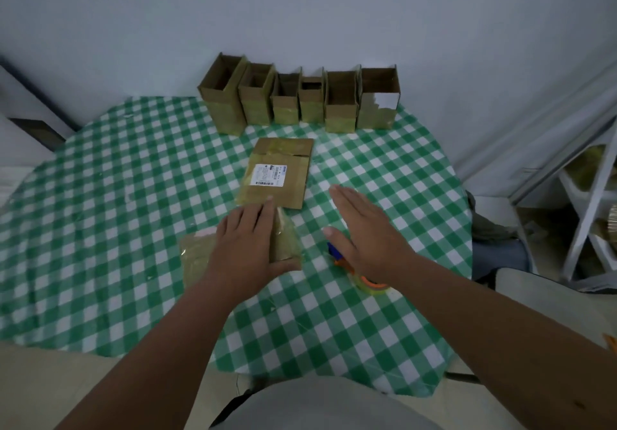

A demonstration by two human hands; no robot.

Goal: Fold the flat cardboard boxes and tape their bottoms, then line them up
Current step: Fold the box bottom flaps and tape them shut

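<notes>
Six folded boxes (298,95) lined up at 12 o'clock on counter (100,196), left hand (247,246) pressing flat, fingers straight, on near flat box (283,239), right hand (364,232) spread wide over tape dispenser (367,279) at 3 o'clock, labelled flat box (277,172) waiting behind; likely next: grab tape or open box.

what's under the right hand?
The tape dispenser lies on the table beneath the open right hand: blue and orange parts and the tape roll show; its middle is covered.
</notes>
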